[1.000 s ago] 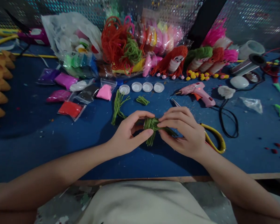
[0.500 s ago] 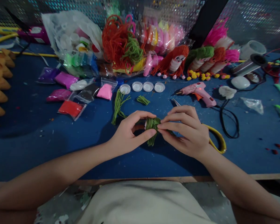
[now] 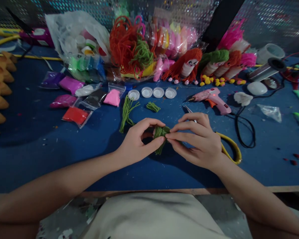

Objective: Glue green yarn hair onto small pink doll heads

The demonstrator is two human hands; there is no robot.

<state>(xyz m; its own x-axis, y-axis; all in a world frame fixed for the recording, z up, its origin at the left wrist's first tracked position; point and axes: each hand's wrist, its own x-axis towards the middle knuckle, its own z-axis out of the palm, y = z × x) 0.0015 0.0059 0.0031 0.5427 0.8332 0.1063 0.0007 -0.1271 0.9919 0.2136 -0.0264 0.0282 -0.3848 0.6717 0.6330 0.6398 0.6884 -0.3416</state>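
We hold the yarn piece (image 3: 159, 131) above the table (image 3: 89, 176), midway between our hands, its pale end toward the left. Our left hand (image 3: 133, 142) grips it between thumb and fingers. Our right hand (image 3: 199, 139) pinches the yarn at the right end with its fingertips. The scissors (image 3: 236, 154) lie partly under our right hand. Beyond our hands, we have 4 caps (image 3: 158, 93), 1 glue gun (image 3: 214, 98) and 1 short bundle (image 3: 153, 106).
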